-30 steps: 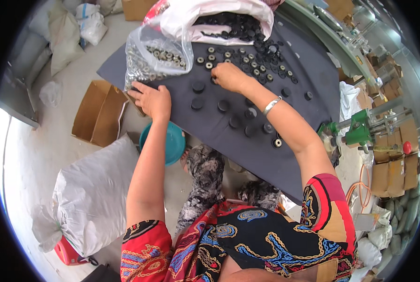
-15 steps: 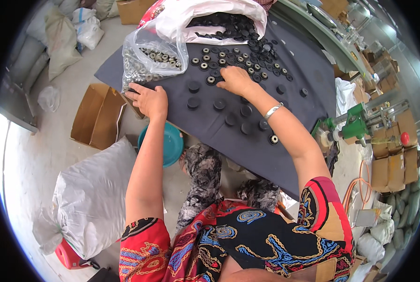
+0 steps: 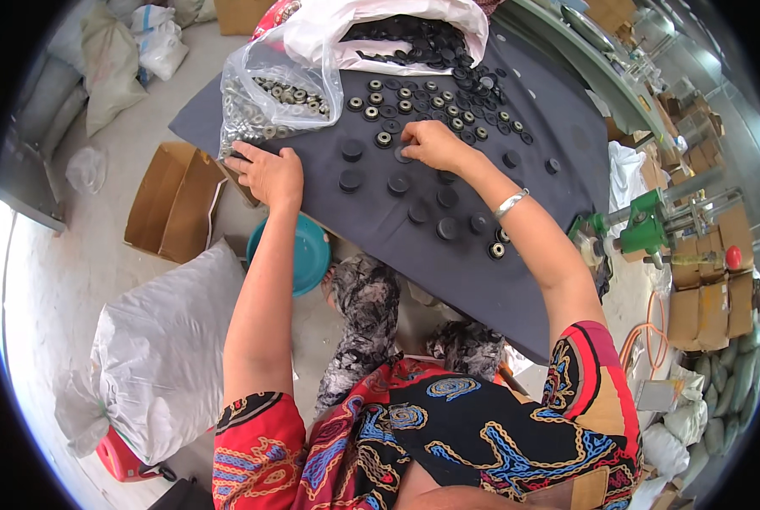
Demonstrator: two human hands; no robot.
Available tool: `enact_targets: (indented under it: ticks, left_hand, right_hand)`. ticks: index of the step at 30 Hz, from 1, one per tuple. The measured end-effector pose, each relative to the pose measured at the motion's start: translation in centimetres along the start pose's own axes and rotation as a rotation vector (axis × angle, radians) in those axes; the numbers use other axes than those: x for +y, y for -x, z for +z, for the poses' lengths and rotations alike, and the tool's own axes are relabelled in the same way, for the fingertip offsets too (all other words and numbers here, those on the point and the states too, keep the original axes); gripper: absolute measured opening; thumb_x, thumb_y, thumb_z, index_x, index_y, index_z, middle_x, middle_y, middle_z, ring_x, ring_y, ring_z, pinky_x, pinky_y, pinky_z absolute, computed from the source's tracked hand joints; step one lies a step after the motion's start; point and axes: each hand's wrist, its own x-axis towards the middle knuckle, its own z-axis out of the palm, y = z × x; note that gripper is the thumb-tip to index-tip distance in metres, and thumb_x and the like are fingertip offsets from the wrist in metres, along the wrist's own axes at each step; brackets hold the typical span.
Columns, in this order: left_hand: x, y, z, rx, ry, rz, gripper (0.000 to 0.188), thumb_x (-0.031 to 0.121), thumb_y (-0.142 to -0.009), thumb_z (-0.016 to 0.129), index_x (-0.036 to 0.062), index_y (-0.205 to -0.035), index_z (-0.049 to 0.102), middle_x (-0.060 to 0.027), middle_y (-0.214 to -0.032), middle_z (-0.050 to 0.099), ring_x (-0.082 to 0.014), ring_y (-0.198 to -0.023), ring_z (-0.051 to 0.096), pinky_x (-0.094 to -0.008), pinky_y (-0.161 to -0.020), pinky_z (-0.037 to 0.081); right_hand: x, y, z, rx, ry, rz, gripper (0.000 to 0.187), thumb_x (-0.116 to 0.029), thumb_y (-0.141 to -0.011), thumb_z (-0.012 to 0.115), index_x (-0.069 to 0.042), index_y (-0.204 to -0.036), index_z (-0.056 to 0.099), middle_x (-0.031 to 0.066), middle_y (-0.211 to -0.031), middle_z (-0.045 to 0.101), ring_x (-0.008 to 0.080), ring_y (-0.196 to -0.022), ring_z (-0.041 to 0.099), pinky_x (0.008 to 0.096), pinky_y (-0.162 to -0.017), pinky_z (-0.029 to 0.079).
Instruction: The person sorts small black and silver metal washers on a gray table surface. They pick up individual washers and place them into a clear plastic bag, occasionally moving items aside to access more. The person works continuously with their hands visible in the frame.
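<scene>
Black discs (image 3: 399,184) lie on dark cloth (image 3: 363,213) near the right hand (image 3: 436,144).

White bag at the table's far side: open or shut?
Open: the white bag gapes, and black discs spread from its mouth onto the tabletop.

The person wears a loose, short-sleeved fabric top (image 3: 482,429) in black, red, maroon and tan, covered with swirling, chain-like outlines in blue and yellowish tan. The left sleeve (image 3: 257,450) is mostly red with a black, patterned hem; the right sleeve (image 3: 586,374) joins black, red, maroon and tan panels. The trousers (image 3: 365,310) carry a mottled black, grey and whitish print. A shiny, silver-coloured bangle (image 3: 511,202) circles the right forearm near the wrist, above the bare right hand (image 3: 435,145).
</scene>
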Motion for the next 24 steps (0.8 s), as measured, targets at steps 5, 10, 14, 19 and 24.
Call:
enact_targets:
  ticks: [5, 10, 14, 19, 24]
  left_hand:
    - [0.1, -0.1, 0.1, 0.001, -0.01, -0.001, 0.086, 0.029, -0.077, 0.059, -0.0014, -0.144, 0.015, -0.0324, -0.146, 0.017, -0.0519, -0.124, 0.035, -0.0475, -0.102, 0.037]
    - [-0.1, -0.1, 0.2, 0.0, -0.009, 0.0, 0.087, 0.029, -0.077, 0.06, -0.0014, -0.144, 0.014, -0.0324, -0.146, 0.016, -0.0517, -0.125, 0.035, -0.0476, -0.102, 0.038]
    - [0.2, 0.0, 0.0, 0.007, -0.042, 0.012, 0.086, 0.026, -0.077, 0.059, -0.0033, -0.144, 0.014, -0.0337, -0.145, 0.016, -0.0502, -0.12, 0.039, -0.0469, -0.097, 0.042]
    - [0.2, 0.1, 0.0, 0.011, -0.043, 0.022, 0.085, 0.024, -0.077, 0.058, -0.0046, -0.143, 0.013, -0.0345, -0.145, 0.015, -0.0499, -0.118, 0.041, -0.0467, -0.096, 0.043]
    - [-0.1, -0.2, 0.6, 0.032, -0.061, 0.033, 0.085, 0.024, -0.077, 0.058, -0.0046, -0.143, 0.013, -0.0344, -0.145, 0.016, -0.05, -0.118, 0.04, -0.0476, -0.096, 0.043]
  right_hand:
    - [-1.2, 0.8, -0.2, -0.033, 0.258, -0.1, 0.027, -0.017, -0.076, 0.067, 0.001, -0.096, 0.065, 0.0193, -0.093, 0.065, 0.0345, -0.091, 0.062, 0.0416, -0.082, 0.049]
    - [-1.2, 0.9, 0.2, 0.001, 0.32, -0.135, 0.03, -0.019, -0.073, 0.066, 0.002, -0.095, 0.065, 0.0214, -0.096, 0.061, 0.0364, -0.093, 0.06, 0.0419, -0.083, 0.048]
    - [-1.0, -0.2, -0.1, 0.142, 0.145, -0.188, 0.031, -0.018, -0.071, 0.065, 0.003, -0.094, 0.064, 0.0224, -0.094, 0.06, 0.0373, -0.091, 0.06, 0.0417, -0.083, 0.048]
    - [-2.2, -1.9, -0.3, 0.123, 0.147, -0.209, 0.031, -0.014, -0.071, 0.064, 0.004, -0.096, 0.065, 0.0229, -0.093, 0.063, 0.0361, -0.092, 0.061, 0.0416, -0.083, 0.048]
    - [-1.5, -3.0, 0.3, 0.099, 0.211, -0.232, 0.027, -0.011, -0.071, 0.064, 0.003, -0.094, 0.066, 0.0223, -0.087, 0.065, 0.0356, -0.087, 0.063, 0.0412, -0.08, 0.05]
